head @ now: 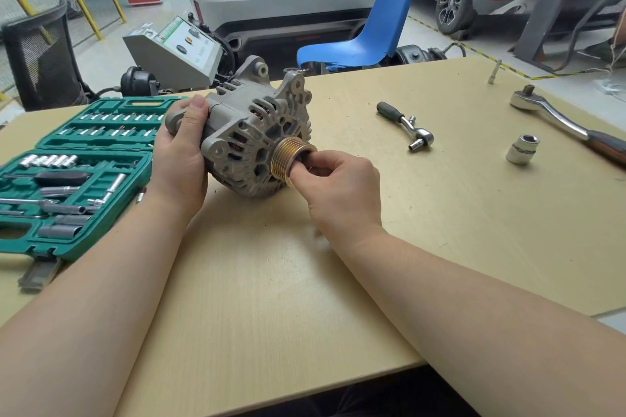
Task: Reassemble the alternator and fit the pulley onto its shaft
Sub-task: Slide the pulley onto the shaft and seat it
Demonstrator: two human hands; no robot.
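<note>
Your left hand point(183, 149) has a curled grip round the alternator point(252, 132) on the surface point(305, 281). Your right hand point(338, 184) pinches the pulley point(288, 159), at the alternator's 4 o'clock side.

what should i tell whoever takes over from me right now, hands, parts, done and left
Left hand grips the rear of the alternator, holding it tilted on the table.
Right hand pinches at the front face of the ribbed pulley, which sits at the alternator's nose.
Housing looks closed up; whether the pulley is fully seated or a nut is started cannot be seen behind the fingers.
Probably left: tighten the pulley. Small ratchet, loose socket and large ratchet lie to the right; the socket set case is open on the left.
</note>
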